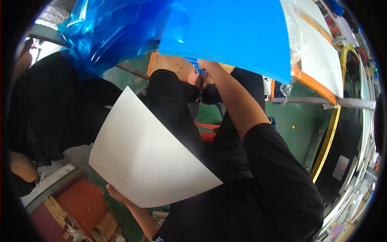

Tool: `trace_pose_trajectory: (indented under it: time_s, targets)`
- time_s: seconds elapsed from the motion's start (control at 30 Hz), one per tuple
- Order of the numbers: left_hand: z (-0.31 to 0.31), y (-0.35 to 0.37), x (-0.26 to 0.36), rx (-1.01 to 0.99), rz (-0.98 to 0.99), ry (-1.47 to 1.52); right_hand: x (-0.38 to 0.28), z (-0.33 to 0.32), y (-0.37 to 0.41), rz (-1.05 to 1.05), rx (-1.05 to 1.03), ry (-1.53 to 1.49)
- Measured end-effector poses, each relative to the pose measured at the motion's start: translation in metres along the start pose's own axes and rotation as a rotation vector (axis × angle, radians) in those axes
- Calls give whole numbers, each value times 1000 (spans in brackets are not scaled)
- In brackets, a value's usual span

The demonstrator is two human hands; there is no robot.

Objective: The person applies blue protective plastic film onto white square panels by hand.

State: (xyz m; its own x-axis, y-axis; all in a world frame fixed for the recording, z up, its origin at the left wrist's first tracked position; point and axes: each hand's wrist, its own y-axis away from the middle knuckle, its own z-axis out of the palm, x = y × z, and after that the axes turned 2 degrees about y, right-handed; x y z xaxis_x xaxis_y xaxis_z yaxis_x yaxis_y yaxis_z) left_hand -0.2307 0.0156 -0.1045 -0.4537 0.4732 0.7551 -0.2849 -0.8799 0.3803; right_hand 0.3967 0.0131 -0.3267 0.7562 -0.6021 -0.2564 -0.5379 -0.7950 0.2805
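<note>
A curved white sheet [149,153] slants across my lap. My left hand [116,194] grips its lower left edge, with part of the hand behind the sheet. My right arm reaches forward to a flat, bright blue sheet [229,32]. Only the wrist end of my right hand [206,65] shows at the near edge of that sheet; the fingers are hidden beneath it. Crumpled, shiny blue film [109,32] lies to the left of the blue sheet.
Another person in dark clothing [52,105] sits at the left. White sheets [320,60] lie on an orange-edged board [318,86] at the right, near a yellow metal frame [328,141]. A reddish-brown board [82,201] is at lower left. My feet [194,78] show beyond my knees.
</note>
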Motion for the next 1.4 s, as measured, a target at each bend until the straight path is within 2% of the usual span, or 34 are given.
trace_pose_trajectory:
  time_s: [0.2, 0.33, 0.4, 0.5, 0.63, 0.7, 0.8, 0.83, 0.9, 0.93, 1.0, 1.07, 1.13, 1.2, 1.27, 1.3, 1.37, 1.4]
  targets:
    - [-11, 20, 3, 229, 45, -89, 35, 102, -5, 91, -183, -76]
    - [27, 21, 2, 322, -12, -67, 37, 143, -19, 128, -154, -128]
    - [39, 16, 3, 306, -55, -31, 36, 153, -28, 142, -119, -157]
    - [12, 8, 9, 148, -108, 24, 41, 158, -37, 159, -107, -195]
    - [13, -6, 6, 214, -74, 5, 50, 160, -41, 176, -159, -239]
    - [18, -1, 7, 299, -47, -3, 56, 167, -42, 174, -218, -259]
    - [28, 11, 8, 324, -58, -14, 71, 176, -48, 160, -312, -305]
    - [28, 15, 5, 320, -47, 9, 73, 175, -50, 152, -287, -326]
    - [30, 19, 2, 297, -28, 53, 64, 172, -57, 176, 26, -303]
    - [29, 19, 1, 312, -23, 54, 39, 153, -51, 182, 333, -292]
    - [27, 19, -2, 332, -19, 58, 6, 110, -45, 168, 622, -251]
    - [34, 15, -5, 328, -36, 37, -9, 63, -44, 130, 597, -196]
    - [29, 5, -8, 276, -56, 23, -31, -3, -1, -41, 549, -251]
    - [5, -8, -14, 184, -82, 9, -53, -19, 45, -122, 798, -245]
    - [17, -17, -20, 93, -133, 88, -67, -60, 126, -254, 687, -258]
    - [24, -23, -24, 42, -156, 135, -75, -84, 172, -252, 609, -327]
    - [32, -33, -28, 17, -170, 130, -82, -118, 246, -191, 554, -200]
    - [36, -36, -31, 11, -174, 128, -86, -137, 278, -221, 610, -271]
